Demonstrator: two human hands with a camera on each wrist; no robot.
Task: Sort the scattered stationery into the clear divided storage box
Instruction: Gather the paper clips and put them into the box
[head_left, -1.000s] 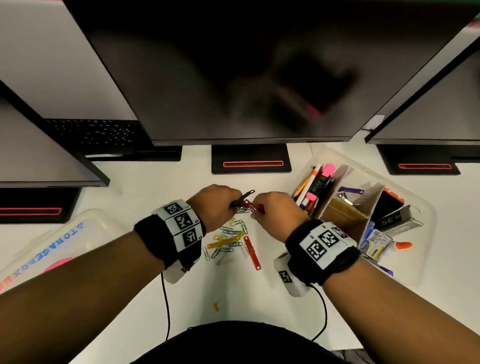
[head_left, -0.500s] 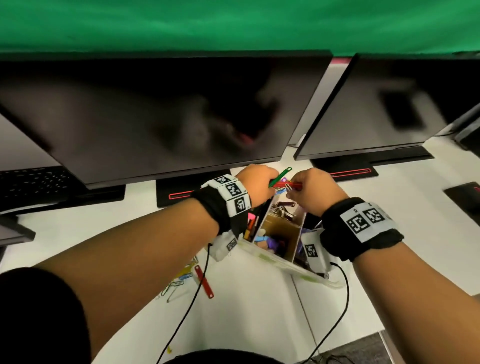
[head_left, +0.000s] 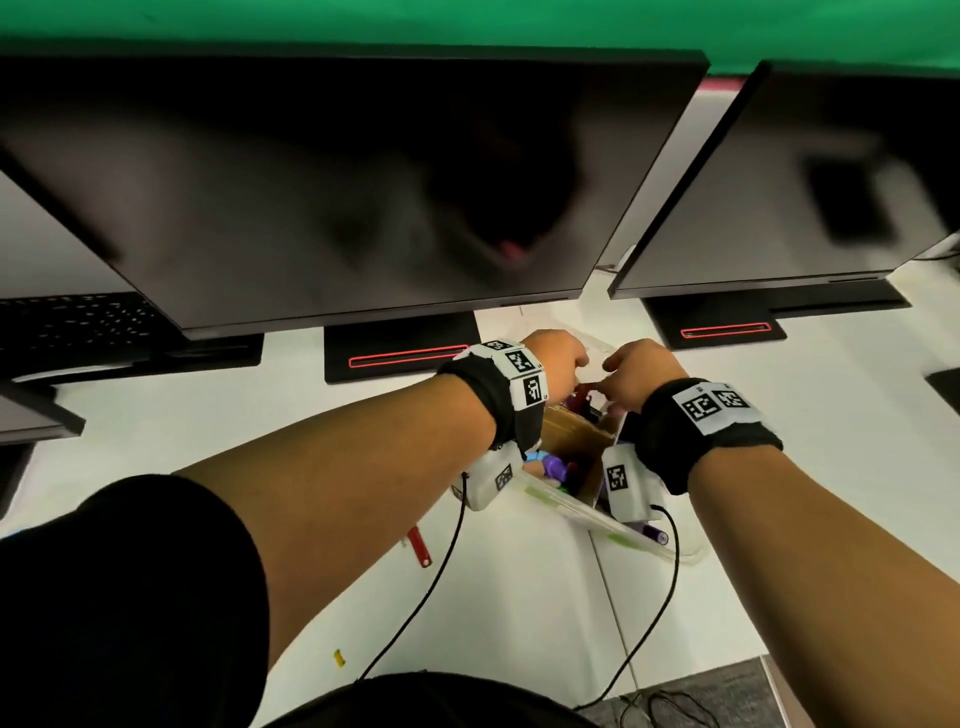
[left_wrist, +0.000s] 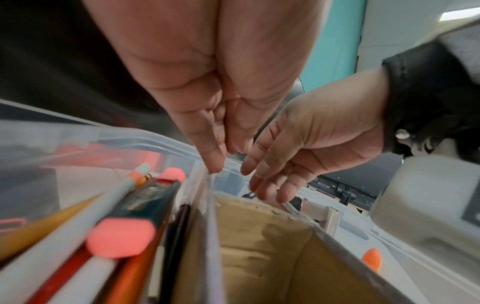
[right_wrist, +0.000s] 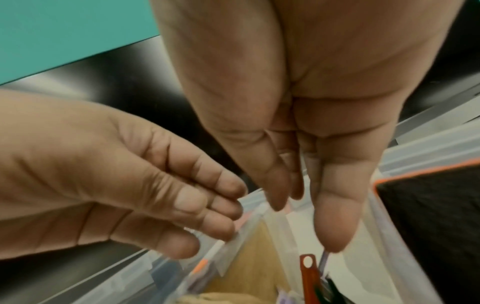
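While both hands hover above the clear divided storage box (head_left: 618, 525), clips go in.
The left hand (left_wrist: 223, 131) and right hand (right_wrist: 298, 164) have straightened fingers, holding nothing; the red clip (right_wrist: 309, 273) lies inside. Another red clip (head_left: 420, 546) waits on the counter (head_left: 519, 597): pinch it flat and release low over that compartment.

We are at a desk in what looks like an office or computer lab. Two large dark monitors (head_left: 332, 182) (head_left: 810, 176) stand side by side on a white desk (head_left: 519, 597), each on a black base with a glowing red strip (head_left: 408, 358). A black keyboard (head_left: 72, 317) sits at far left, blurred, and a green backdrop (head_left: 467, 26) runs behind the screens.
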